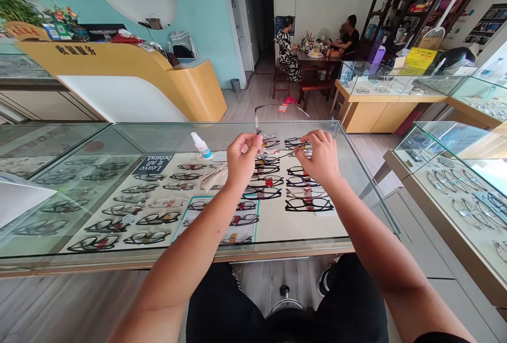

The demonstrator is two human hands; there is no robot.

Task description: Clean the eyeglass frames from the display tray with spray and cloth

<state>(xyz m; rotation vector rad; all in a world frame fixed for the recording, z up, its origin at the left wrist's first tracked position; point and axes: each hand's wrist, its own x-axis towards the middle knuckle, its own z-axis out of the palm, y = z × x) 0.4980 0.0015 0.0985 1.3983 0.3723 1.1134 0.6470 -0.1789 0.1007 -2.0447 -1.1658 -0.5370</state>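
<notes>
My left hand point(242, 159) is closed in a pinch on a pair of eyeglasses point(257, 117), raised above the glass showcase point(277, 245). A thin temple of the glasses arcs up and to the right over the fingers; their lower part blends with the frames below. Close by on the right, my right hand point(321, 160) pinches a thin screwdriver point(285, 154), its slim shaft pointing left toward the glasses. Whether the tip touches them I cannot tell. Left of my hands stand a small white spray bottle point(202, 146) and a pale folded cloth point(214, 178).
Inside the showcase lie rows of eyeglass frames point(309, 204) and a dark printed card point(153, 163). More glass cases point(447, 195) stand to the right. A yellow-fronted desk point(202, 92) is beyond on the left. Two people sit at a table point(317, 57) at the back.
</notes>
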